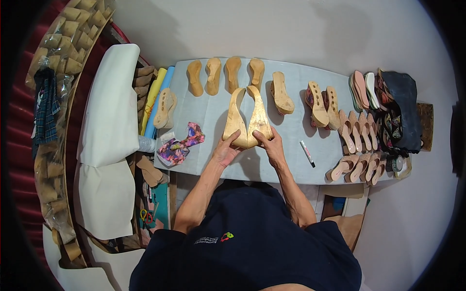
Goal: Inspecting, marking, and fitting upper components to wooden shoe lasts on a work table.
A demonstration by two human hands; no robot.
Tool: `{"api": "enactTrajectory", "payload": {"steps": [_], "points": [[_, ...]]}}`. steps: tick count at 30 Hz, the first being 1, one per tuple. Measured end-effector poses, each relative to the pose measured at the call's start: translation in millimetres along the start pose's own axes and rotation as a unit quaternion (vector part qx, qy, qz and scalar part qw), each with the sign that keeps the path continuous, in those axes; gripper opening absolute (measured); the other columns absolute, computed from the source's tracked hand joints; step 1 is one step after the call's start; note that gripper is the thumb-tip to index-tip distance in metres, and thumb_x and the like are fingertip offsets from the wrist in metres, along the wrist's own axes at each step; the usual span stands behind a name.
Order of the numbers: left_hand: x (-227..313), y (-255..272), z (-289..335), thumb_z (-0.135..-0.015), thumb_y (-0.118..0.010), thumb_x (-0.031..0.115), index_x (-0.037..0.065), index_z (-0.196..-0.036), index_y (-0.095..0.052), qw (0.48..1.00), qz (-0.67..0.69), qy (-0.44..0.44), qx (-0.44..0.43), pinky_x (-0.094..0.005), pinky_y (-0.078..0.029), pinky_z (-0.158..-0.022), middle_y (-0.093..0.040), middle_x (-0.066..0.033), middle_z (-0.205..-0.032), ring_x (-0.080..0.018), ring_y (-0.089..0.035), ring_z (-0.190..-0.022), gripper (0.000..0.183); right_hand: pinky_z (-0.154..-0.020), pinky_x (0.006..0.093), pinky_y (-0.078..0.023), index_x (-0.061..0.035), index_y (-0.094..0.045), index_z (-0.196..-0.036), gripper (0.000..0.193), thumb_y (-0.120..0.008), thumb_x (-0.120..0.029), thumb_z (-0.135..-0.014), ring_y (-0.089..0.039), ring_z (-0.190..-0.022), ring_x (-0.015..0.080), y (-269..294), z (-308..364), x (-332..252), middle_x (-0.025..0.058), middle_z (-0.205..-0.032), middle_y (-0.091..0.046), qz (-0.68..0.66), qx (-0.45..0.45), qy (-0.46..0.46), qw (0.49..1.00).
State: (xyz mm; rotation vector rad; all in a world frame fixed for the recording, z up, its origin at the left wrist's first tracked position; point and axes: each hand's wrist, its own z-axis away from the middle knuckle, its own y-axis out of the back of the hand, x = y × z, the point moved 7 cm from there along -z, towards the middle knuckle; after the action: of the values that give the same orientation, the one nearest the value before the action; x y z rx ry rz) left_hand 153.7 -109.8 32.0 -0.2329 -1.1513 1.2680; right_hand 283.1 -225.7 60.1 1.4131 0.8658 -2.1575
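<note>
Two pale wooden wedge shoe soles are held up side by side over the table, their heel ends together and their tips pointing away from me. My left hand (227,149) is closed around the heel of the left wooden wedge sole (235,119), thumb on its face. The right wooden wedge sole (258,116) is gripped at its heel by my right hand (270,145), thumb across the front. Behind them, several wooden shoe lasts or soles (195,80) stand in a row. A crumpled floral fabric piece (175,150) lies left of my left hand, and a white marker (307,153) lies right of my right hand.
The light grey table (208,116) also bears wooden soles with holes (316,104), rows of beige slip-on shoes (345,132) and a dark bag (403,116). At left are white sheet rolls (109,106), scissors (146,217) and a shelf of bagged wooden pieces (63,53).
</note>
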Motion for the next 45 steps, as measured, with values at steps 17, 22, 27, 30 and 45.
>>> {"api": "enactTrajectory", "payload": {"steps": [17,22,27,30,45], "points": [[2,-8,-1,-0.097,-0.073,0.028,0.012,-0.151,-0.042,0.999,-0.030,0.007,0.011,-0.0526,-0.049,-0.108,-0.053,-0.0128,-0.143,-0.0289,-0.054,-0.133,0.065,-0.082,0.0312,-0.059,-0.0009,-0.058,-0.136,0.063,-0.083,-0.032,-0.088,-0.070,-0.098,0.0155,1,-4,1,0.0084,-0.113,-0.071,0.001,0.001,-0.010,1.000],[0,-7,-1,-0.097,-0.073,0.030,0.013,-0.153,-0.040,1.000,-0.023,0.013,-0.001,-0.0532,-0.047,-0.110,-0.053,-0.0122,-0.144,-0.0287,-0.053,-0.135,0.067,-0.083,0.0324,-0.059,-0.0013,-0.057,-0.137,0.063,-0.083,-0.032,-0.088,-0.070,-0.098,0.0162,0,-1,-1,0.0088,-0.115,-0.070,0.001,0.001,-0.007,1.000],[1,-7,-2,-0.096,-0.073,0.031,0.013,-0.154,-0.039,1.000,-0.024,0.012,-0.007,-0.0540,-0.046,-0.111,-0.053,-0.0125,-0.145,-0.0291,-0.052,-0.136,0.069,-0.085,0.0345,-0.060,-0.0011,-0.057,-0.138,0.064,-0.083,-0.032,-0.089,-0.071,-0.101,0.0176,1,-3,2,0.0099,-0.117,-0.070,-0.002,-0.001,-0.013,1.000],[1,-9,-2,-0.097,-0.073,0.031,0.013,-0.154,-0.039,1.000,-0.026,0.010,-0.008,-0.0545,-0.046,-0.111,-0.053,-0.0131,-0.145,-0.0295,-0.052,-0.136,0.069,-0.084,0.0333,-0.062,0.0064,-0.053,-0.137,0.069,-0.084,-0.032,-0.088,-0.071,-0.100,0.0206,1,-5,1,0.0160,-0.118,-0.069,-0.012,-0.006,-0.008,1.000],[-2,-3,-2,-0.093,-0.077,0.029,0.013,-0.147,-0.047,1.000,-0.006,0.010,0.014,-0.0573,-0.048,-0.107,-0.054,-0.0123,-0.139,-0.0307,-0.055,-0.130,0.064,-0.084,0.0349,-0.062,0.0065,-0.054,-0.137,0.069,-0.083,-0.032,-0.088,-0.071,-0.101,0.0214,0,-3,2,0.0160,-0.118,-0.069,-0.012,-0.007,-0.013,1.000]]}}
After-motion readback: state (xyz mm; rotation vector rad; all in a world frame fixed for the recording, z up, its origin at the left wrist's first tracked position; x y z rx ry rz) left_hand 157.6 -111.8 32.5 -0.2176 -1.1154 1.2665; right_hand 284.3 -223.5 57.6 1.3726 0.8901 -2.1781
